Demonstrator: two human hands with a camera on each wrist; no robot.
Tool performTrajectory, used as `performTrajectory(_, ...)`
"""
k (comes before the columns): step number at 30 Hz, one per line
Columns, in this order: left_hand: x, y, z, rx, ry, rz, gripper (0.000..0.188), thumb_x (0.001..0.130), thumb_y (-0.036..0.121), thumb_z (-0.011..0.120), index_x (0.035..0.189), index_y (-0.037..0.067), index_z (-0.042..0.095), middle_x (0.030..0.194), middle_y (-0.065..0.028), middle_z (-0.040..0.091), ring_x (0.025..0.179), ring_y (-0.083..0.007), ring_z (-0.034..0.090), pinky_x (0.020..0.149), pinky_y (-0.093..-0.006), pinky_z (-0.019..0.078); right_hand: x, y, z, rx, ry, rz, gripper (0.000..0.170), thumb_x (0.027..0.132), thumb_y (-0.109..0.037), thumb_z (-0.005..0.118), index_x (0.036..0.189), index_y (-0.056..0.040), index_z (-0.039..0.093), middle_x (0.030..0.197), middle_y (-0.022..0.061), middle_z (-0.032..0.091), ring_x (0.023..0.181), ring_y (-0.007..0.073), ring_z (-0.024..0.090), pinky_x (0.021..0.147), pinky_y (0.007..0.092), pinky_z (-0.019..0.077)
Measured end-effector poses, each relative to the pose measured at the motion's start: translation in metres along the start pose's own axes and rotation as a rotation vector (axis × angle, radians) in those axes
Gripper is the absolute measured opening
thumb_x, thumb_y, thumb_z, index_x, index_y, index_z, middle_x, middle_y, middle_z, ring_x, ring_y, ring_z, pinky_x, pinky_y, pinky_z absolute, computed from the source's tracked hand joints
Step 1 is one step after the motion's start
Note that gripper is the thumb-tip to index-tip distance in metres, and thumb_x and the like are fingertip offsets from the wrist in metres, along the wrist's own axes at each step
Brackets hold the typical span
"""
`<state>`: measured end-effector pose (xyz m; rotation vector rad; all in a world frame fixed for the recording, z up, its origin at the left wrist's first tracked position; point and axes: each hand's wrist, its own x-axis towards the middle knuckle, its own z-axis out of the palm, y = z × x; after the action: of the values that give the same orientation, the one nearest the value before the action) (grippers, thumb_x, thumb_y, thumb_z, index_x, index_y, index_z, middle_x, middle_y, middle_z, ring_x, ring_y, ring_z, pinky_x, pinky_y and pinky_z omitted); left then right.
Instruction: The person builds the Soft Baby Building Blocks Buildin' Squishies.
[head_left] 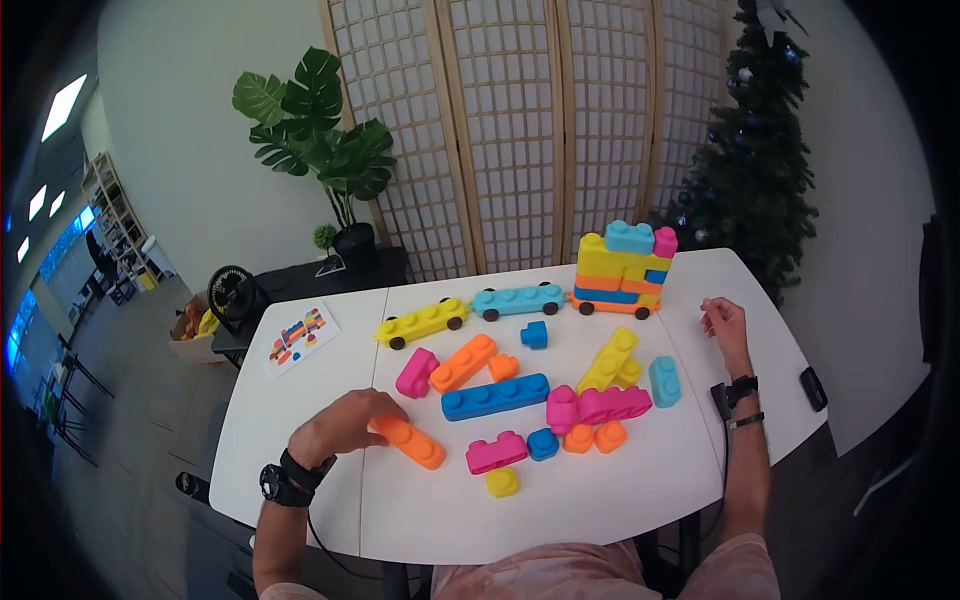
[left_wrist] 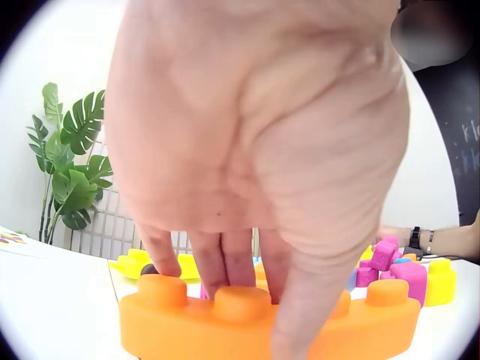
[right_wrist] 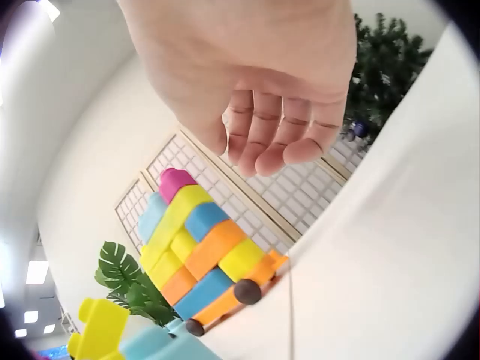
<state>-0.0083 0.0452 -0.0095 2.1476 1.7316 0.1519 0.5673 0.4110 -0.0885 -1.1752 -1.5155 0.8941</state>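
My left hand (head_left: 352,424) holds a long orange building block (head_left: 416,446) at the table's left. In the left wrist view the thumb comes down over the near side of that block (left_wrist: 187,326), with the other fingers behind it. My right hand (head_left: 727,328) is at the right side of the table, fingers loosely curled around nothing. Nearest to it stands a stacked block wall (head_left: 618,275) on an orange wheeled base, topped with light blue and pink. Hitched to that base are a light blue wheeled car (head_left: 518,301) and a yellow one (head_left: 422,323).
Loose blocks fill the middle: a long blue one (head_left: 495,397), pink ones (head_left: 496,453), a yellow stack (head_left: 612,362), a light blue one (head_left: 665,382) and several small pieces. A printed picture sheet (head_left: 300,340) lies at left. A black object (head_left: 813,389) sits by the right edge.
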Motion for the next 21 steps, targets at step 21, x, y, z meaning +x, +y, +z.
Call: performTrajectory(21, 0.304, -0.003, -0.037, 0.142, 0.437, 0.314, 0.05, 0.092, 0.032, 0.085, 0.131, 0.002, 0.075, 0.12, -0.0189, 0.073, 0.113, -0.0391, 0.068, 0.101, -0.0464, 0.0547, 0.004, 0.053, -0.034, 0.063, -0.189, 0.082, 0.013, 0.101, -0.011, 0.072, 0.102, -0.0003, 0.078, 0.088, 0.0027, 0.074, 0.08, 0.0094, 0.065, 0.076, 0.0248, 0.0538)
